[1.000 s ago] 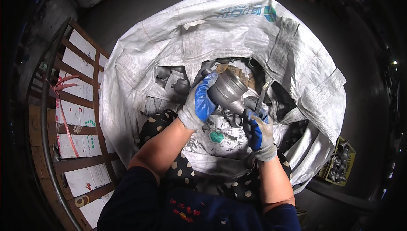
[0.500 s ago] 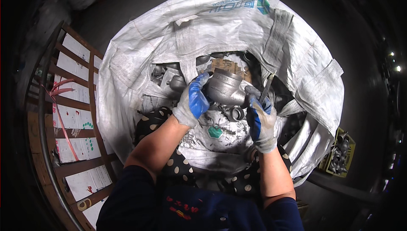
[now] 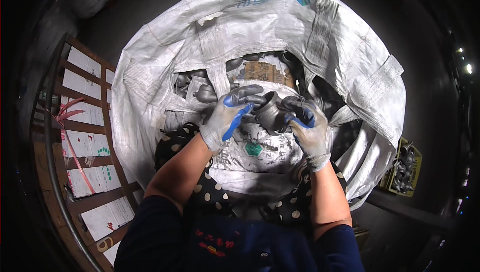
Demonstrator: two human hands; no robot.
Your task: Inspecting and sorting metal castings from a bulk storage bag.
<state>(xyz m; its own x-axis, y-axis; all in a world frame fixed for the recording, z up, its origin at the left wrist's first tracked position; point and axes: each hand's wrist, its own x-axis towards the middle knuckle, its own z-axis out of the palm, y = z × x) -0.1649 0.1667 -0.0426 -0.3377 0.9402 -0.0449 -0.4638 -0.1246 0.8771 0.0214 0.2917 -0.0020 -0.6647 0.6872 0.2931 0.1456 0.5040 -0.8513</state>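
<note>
A grey metal pipe fitting is between my gloved hands, its round opening tilted upward. My right hand, in a grey and blue glove, is closed at the fitting's right side, thumb toward its wall. My left hand is beside the left side with fingers stretched out and thumb apart; the fingertips reach close to the rim, and whether they touch cannot be told. Below lies a white printed sack sheet with a green mark. Behind the fitting shows a brown cardboard piece.
A large white woven bulk bag surrounds the work spot, with more grey fittings inside. On the left stands a brown slatted frame with white panels and a metal rail. A yellow crate of fittings sits at the right.
The large fitting held sideways between both hands no longer shows that way; a fitting with its opening upward is there now. My left fingers have spread. The dark bar by my right hand is no longer clear.
</note>
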